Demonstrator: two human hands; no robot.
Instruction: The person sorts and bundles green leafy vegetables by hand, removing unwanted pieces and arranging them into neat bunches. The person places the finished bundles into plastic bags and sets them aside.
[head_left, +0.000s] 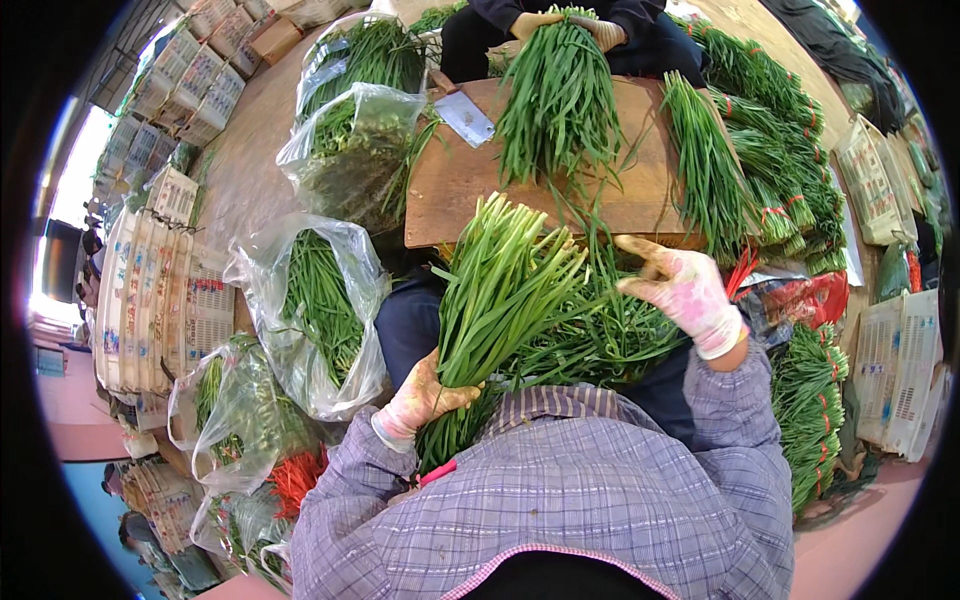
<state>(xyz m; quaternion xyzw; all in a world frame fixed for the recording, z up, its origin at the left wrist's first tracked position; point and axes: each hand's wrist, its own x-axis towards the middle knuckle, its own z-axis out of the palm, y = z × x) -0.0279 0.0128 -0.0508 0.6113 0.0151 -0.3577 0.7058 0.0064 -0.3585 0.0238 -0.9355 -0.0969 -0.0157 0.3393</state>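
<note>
My gloved left hand (426, 397) is closed around a loose bunch of garlic chives (499, 292), its pale cut ends pointing up and to the right. To the right of that bunch, my gloved right hand (664, 289) is raised with thumb and fingers apart, holding nothing. Loose green leaves (600, 337) lie across my lap between the hands. Ahead is a wooden board (461, 187), with a cleaver (466, 116) near its far left corner and a chive bunch (705, 161) on its right edge.
Across the board, a co-worker's gloved hands (566, 26) hold another bunch. Open plastic bags (307, 315) of greens stand at my left, near red ties (296, 480). Banded bunches (772, 142) are piled at the right, beside a red plastic bag (814, 296). White crates (165, 292) stand farther left.
</note>
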